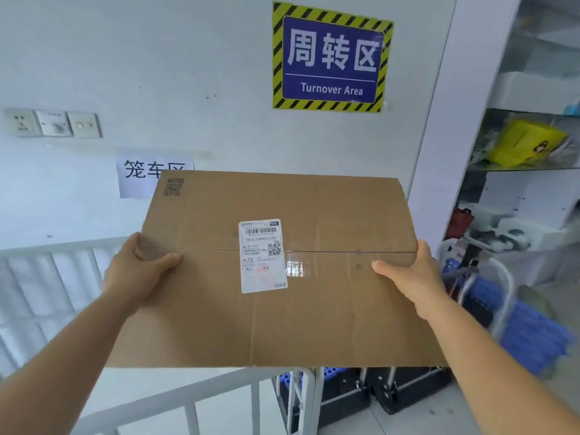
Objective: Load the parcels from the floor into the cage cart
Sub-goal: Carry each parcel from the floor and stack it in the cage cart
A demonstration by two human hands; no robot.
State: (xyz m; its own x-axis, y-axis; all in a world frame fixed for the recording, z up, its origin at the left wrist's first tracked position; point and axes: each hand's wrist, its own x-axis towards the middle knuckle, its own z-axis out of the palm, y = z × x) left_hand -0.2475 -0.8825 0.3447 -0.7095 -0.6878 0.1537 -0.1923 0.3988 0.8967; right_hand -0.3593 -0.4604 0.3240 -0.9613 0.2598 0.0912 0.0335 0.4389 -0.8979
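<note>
1. A flat brown cardboard parcel (314, 309) is held up in the air in front of the person, its broad top face toward the camera, above the white rails of the cage cart (219, 400).
2. A white shipping label (263, 255) with a barcode sits near the middle of the top face, across the taped centre seam.
3. The left hand (138, 271) grips the parcel's left edge — thumb lying on top, the other fingers hidden beneath.
4. The right hand (411, 274) grips the right edge the same way, thumb on top, fingers out of sight under the box.
5. On the wall behind hangs a blue sign (331, 58) reading "Turnover Area", framed in yellow-black stripes; a paper notice (141, 177) is partly hidden by the parcel.
6. Wall sockets (53, 123) sit at left — at right, shelves (527, 139) hold a yellow bag, with blue crates (533, 334) below.
</note>
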